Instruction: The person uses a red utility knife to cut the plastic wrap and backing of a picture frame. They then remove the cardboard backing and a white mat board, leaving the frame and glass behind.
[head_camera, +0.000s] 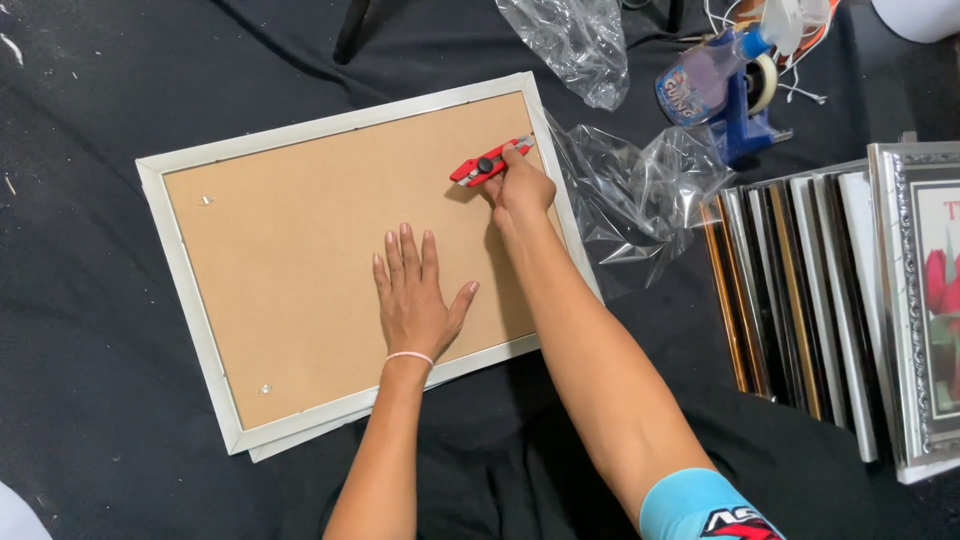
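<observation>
Up top, right of centre: a clear spray bottle (700, 75) with a round label in blue and red, lying against a blue tape dispenser (745, 110) with a roll of tape in it. Beside these, two pieces of crumpled clear plastic wrap, one (575, 45) near the upper edge, the other (640, 195) touching the right rim of the frame. Far right, a row of picture frames (800, 290) standing on edge, gold, black, white and silver, with an ornate silver frame (915, 300) nearest the edge showing red flowers behind its glass. Black cloth (90, 400) under everything.

Centre: a white picture frame (180, 270) lying face down and tilted, brown backing board (300, 250) up, two small metal clips along its left side. Nothing across the board but the two hands.

Left hand (415, 300) flat on the board, palm down, fingers straight and slightly spread, thumb out to the right, a thin pink band at the wrist. Right hand (520, 185) reaching over near the upper right corner of the frame, fingers closed around a red utility knife (485, 163), knife angled with its tip toward the frame's top corner, resting at the board's edge. Right forearm stretched long across the lower rim, a blue sleeve at its end.
</observation>
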